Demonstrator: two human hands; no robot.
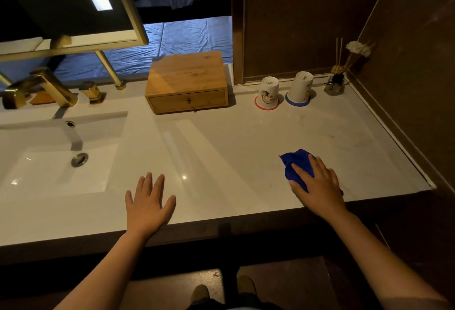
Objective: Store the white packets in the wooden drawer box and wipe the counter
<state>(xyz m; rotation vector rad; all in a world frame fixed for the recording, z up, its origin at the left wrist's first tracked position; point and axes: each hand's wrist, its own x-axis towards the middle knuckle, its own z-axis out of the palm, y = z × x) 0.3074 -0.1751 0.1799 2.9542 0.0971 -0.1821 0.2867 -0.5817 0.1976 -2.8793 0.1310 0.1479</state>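
Note:
The wooden drawer box [187, 80] stands at the back of the white counter [221, 142], its drawer closed. No white packets are in view. A crumpled blue cloth [296, 164] lies on the counter at the right, and my right hand [317, 186] presses flat on it with fingers spread. My left hand [149, 201] rests palm down on the counter near the front edge, fingers apart, holding nothing.
A white sink basin [61, 157] with a gold faucet [41, 88] fills the left. Two upturned cups [268, 91] [300, 88] sit on round coasters at the back right, beside a reed diffuser [336, 83]. Dark walls close the right side.

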